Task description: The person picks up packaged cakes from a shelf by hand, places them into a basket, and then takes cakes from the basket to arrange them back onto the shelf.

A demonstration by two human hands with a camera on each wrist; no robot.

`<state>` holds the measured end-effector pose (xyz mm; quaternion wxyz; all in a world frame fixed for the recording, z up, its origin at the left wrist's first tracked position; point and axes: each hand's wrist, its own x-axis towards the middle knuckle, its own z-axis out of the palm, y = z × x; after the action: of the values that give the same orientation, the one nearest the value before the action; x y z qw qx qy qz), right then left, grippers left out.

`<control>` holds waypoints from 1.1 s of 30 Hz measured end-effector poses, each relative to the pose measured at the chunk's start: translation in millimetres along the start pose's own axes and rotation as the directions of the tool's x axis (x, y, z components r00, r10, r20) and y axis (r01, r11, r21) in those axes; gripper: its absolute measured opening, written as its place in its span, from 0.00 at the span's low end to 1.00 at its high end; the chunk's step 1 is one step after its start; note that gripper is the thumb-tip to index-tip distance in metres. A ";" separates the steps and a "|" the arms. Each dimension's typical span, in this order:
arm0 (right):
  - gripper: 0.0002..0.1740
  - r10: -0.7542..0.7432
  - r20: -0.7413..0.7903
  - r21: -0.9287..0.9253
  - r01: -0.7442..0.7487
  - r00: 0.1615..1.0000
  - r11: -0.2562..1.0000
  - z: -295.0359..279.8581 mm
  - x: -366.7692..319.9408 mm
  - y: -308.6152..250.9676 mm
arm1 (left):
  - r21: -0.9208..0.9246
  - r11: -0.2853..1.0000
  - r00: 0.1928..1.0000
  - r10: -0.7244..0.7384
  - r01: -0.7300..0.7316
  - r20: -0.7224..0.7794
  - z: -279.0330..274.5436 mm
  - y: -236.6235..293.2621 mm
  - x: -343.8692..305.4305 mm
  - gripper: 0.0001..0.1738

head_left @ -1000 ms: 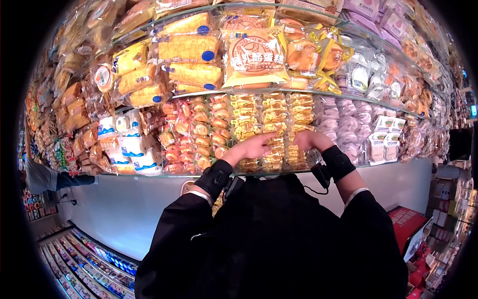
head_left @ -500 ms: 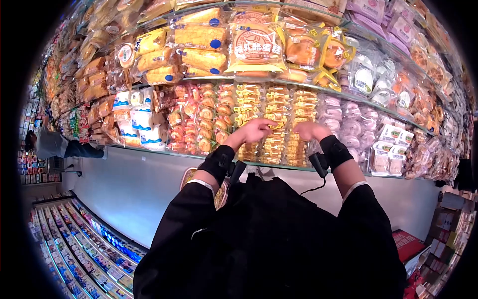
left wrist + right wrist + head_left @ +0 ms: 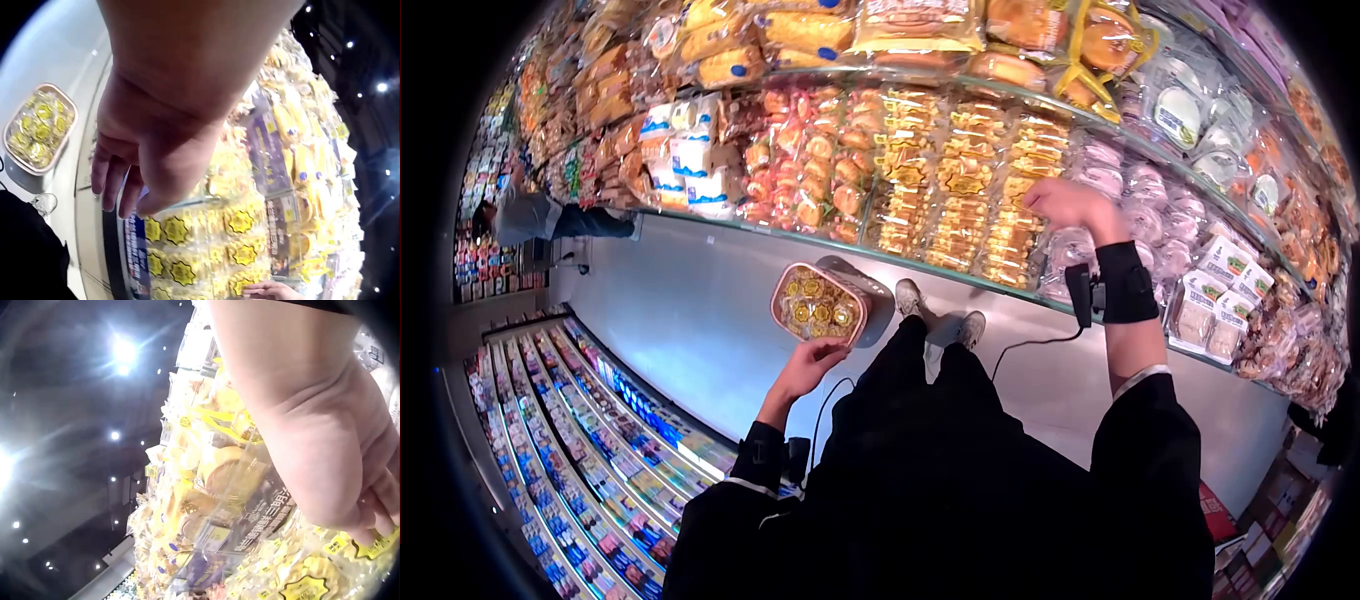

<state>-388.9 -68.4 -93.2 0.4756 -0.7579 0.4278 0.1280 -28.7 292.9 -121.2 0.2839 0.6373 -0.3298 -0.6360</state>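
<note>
Rows of clear packets with yellow star labels (image 3: 965, 180) lie on the lower shelf, their wrapped pastries showing through. My right hand (image 3: 1080, 210) rests at the right-hand row, its fingertips on a star-labelled packet (image 3: 306, 587) in the right wrist view. A pink-rimmed basket (image 3: 862, 312) on the floor holds several similar packets. Just below it in the head view is my left hand (image 3: 808, 368), overlapping the near rim. The left wrist view shows that hand's fingers (image 3: 112, 181) hanging loose beside the shelf edge, nothing held.
Purple round packs (image 3: 1145, 215) and white-labelled packs (image 3: 1215, 300) sit to the right; red-wrapped rolls (image 3: 810, 160) lie to the left. Larger bagged cakes (image 3: 915, 25) fill the shelf above. Another person (image 3: 530, 220) stands far left. A stepped display (image 3: 570, 450) stands behind on the left.
My left hand has drawn back from the packets, down and left to the basket. My right hand stays over the right-hand rows. The head view has tilted down, bringing the whole basket into sight.
</note>
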 end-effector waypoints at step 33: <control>0.39 -0.118 0.003 0.484 0.102 0.993 0.869 650.8 409.8 -100.6 | -0.458 0.888 0.574 -0.389 0.027 -0.721 -175.2 -439.2 94.7 0.54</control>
<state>73.5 274.5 -613.0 0.6628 -0.6364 0.3946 0.0023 169.6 481.6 -518.2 0.4452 0.8157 0.0478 -0.3662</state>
